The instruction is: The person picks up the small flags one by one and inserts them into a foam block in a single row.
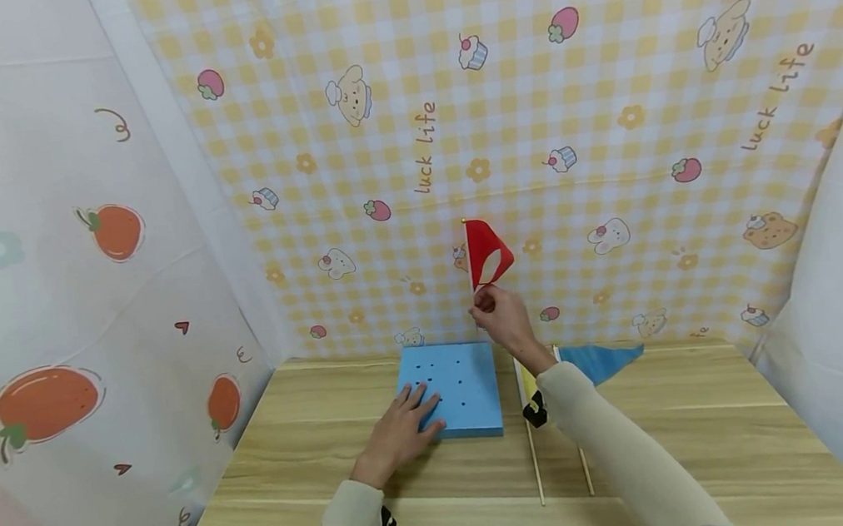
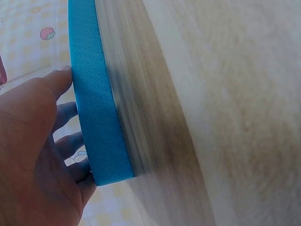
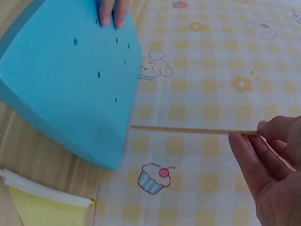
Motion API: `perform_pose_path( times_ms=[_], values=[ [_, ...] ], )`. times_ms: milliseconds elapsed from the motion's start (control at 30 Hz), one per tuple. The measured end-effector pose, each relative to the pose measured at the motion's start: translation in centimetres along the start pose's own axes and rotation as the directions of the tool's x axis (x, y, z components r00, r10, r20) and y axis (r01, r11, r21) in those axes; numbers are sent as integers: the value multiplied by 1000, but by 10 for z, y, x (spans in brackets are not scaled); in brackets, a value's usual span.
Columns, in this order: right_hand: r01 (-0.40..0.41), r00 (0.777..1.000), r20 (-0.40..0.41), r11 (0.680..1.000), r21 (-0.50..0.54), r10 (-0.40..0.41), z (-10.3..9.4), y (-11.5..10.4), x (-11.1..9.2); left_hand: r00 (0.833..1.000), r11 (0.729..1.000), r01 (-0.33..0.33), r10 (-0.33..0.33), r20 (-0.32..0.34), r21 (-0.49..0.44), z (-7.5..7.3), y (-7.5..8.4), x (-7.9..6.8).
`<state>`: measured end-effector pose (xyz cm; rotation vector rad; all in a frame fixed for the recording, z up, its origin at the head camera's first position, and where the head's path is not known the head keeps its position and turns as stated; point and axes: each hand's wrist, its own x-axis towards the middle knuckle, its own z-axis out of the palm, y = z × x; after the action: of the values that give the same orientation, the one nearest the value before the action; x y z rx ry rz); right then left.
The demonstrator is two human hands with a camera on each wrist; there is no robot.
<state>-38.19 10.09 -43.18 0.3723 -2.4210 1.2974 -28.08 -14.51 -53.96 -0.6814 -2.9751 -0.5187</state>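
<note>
A light-blue foam block (image 1: 477,379) with several small holes in its top lies on the table. My left hand (image 1: 399,434) rests on its near left part with fingers spread; in the left wrist view, the fingers (image 2: 60,81) touch the block beside its thick side. My right hand (image 1: 505,320) pinches the thin wooden stick (image 3: 188,130) of a red flag (image 1: 482,249) between thumb and fingertips. The flag stands upright above the hand, with a pale shape on it. In the right wrist view the stick's bare lower end is near the block's edge, apart from the holes.
Right of the block lie a yellow flag (image 3: 51,207) and a blue flag (image 1: 599,362), their sticks pointing toward the near side of the wooden table (image 1: 315,423). A checked cloth (image 1: 382,158) hangs behind the table. White printed cloth (image 1: 53,270) borders the left.
</note>
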Motion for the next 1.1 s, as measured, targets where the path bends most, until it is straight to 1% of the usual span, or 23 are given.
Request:
perform_pose_path(
  times_ms=[267, 533, 767, 1100],
  values=[
    [19, 1000, 18, 999, -34, -18, 23, -5, 4, 1000, 1000, 7, -7, 4, 1, 1, -2, 1],
    [27, 999, 28, 999, -44, -26, 40, -8, 1, 1000, 1000, -2, 2, 8, -1, 0, -2, -2],
    [16, 1000, 14, 998, -56, -15, 46, -2, 0, 1000, 1000, -12, 12, -3, 1, 1, -2, -1],
    [10, 1000, -1, 998, -56, -10, 50, 3, -3, 1000, 1000, -1, 1, -3, 1, 0, -1, -1]
  ],
)
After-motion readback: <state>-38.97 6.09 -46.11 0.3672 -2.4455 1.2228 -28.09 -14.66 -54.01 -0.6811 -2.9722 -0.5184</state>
